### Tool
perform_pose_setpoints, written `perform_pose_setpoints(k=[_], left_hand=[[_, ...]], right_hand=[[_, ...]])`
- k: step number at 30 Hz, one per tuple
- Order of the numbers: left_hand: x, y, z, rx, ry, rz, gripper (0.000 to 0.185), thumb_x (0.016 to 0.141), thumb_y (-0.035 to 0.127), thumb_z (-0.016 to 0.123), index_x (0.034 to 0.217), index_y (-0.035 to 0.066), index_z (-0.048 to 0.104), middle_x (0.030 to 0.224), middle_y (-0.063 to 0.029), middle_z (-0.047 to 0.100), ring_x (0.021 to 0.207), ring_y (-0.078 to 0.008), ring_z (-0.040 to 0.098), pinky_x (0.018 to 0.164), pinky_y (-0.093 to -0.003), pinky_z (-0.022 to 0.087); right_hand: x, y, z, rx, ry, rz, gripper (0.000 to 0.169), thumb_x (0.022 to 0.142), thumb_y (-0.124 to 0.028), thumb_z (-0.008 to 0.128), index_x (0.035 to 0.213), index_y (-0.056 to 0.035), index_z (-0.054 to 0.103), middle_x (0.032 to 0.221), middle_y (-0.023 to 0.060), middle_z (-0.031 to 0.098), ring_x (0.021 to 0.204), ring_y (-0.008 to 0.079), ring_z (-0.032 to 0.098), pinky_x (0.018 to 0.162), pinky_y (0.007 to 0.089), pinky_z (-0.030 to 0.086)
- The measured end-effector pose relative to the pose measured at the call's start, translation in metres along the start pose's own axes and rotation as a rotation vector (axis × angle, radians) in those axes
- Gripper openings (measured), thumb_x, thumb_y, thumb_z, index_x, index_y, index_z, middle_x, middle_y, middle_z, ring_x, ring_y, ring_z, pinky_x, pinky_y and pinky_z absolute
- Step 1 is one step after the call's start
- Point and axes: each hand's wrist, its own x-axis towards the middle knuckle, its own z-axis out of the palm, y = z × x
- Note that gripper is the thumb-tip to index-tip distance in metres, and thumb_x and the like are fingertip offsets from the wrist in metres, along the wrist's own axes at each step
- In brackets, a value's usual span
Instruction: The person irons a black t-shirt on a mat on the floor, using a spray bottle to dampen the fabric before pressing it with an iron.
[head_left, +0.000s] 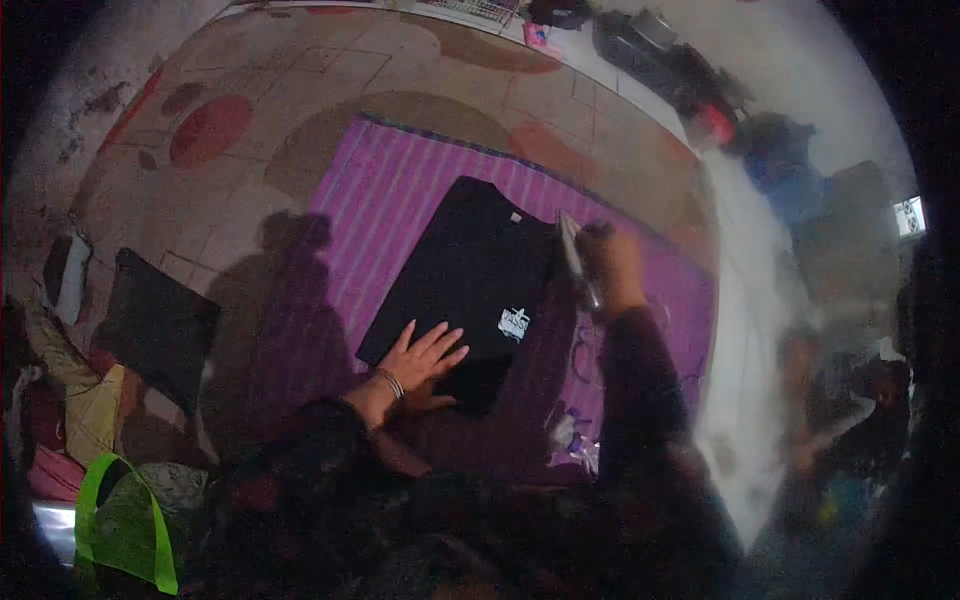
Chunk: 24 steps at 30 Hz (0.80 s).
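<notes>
A black folded garment (469, 270), seemingly a T-shirt with a small tag at its neckline and a white print on its front, lies on a purple striped cloth (382, 202). My left hand (424, 356) rests palm down on its lower part, fingers apart, with thin bangles at the wrist. At the garment's right edge my right hand (619, 266), somewhat blurred, grips what looks like a clothes iron (576, 259). The iron is tilted, its pale flat plate seen nearly edge-on. A cord (581, 349) curls on the cloth below it.
A small clear-and-white item (574, 439) lies on the cloth near my right forearm. At left are a dark cloth (161, 322), other fabrics and a green-edged bag (124, 517). Patterned flooring (330, 67) surrounds the cloth; a white ledge (746, 315) runs along the right.
</notes>
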Motion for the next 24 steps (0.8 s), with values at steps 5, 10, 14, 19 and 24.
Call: perform_pose_setpoints(k=[5, 10, 14, 19, 24], left_hand=[[-0.009, 0.0, 0.0, -0.037, -0.003, -0.041, 0.085, 0.079, 0.058, 0.055, 0.145, 0.021, 0.018, 0.151, -0.0062, 0.013, 0.139, -0.0265, 0.01, 0.109, -0.0573, 0.009], [-0.003, 0.0, -0.003, -0.023, -0.034, 0.0, 0.078, 0.083, 0.06, 0.046, 0.144, 0.019, 0.022, 0.151, -0.0065, 0.012, 0.14, -0.0257, 0.01, 0.109, -0.057, 0.008], [-0.008, 0.004, -0.007, -0.015, 0.01, -0.004, 0.077, 0.084, 0.061, 0.043, 0.144, 0.018, 0.022, 0.151, -0.0076, 0.013, 0.14, -0.026, 0.009, 0.109, -0.0571, 0.008], [-0.012, -0.003, 0.006, -0.062, 0.049, -0.009, 0.077, 0.083, 0.06, 0.046, 0.143, 0.018, 0.023, 0.151, -0.007, 0.014, 0.14, -0.0256, 0.009, 0.109, -0.0566, 0.005], [-0.01, 0.0, -0.006, -0.067, -0.018, -0.02, 0.077, 0.084, 0.059, 0.046, 0.144, 0.018, 0.021, 0.151, -0.0064, 0.014, 0.14, -0.0249, 0.008, 0.109, -0.0557, 0.004]], right_hand=[[0.006, -0.078, -0.047, 0.018, 0.048, -0.081, 0.049, 0.074, -0.047, 0.066, 0.103, -0.0079, 0.064, 0.098, 0.0203, 0.064, 0.094, 0.0374, 0.061, 0.078, 0.0457, 0.048], [-0.007, -0.176, -0.028, -0.155, -0.124, -0.293, 0.042, 0.077, -0.041, 0.064, 0.102, -0.008, 0.064, 0.1, 0.0174, 0.065, 0.094, 0.034, 0.062, 0.08, 0.0437, 0.049], [0.012, -0.198, 0.004, -0.06, -0.128, -0.111, 0.04, 0.078, -0.041, 0.063, 0.099, -0.0081, 0.066, 0.102, 0.017, 0.064, 0.097, 0.0341, 0.062, 0.082, 0.0427, 0.049], [-0.004, -0.212, -0.012, -0.153, -0.315, -0.32, 0.043, 0.075, -0.044, 0.064, 0.099, -0.0071, 0.066, 0.101, 0.0179, 0.065, 0.096, 0.0338, 0.062, 0.081, 0.0425, 0.049], [-0.022, -0.206, 0.002, -0.183, -0.167, -0.425, 0.045, 0.072, -0.046, 0.067, 0.098, -0.0096, 0.067, 0.096, 0.0168, 0.065, 0.092, 0.0351, 0.062, 0.078, 0.0439, 0.049]])
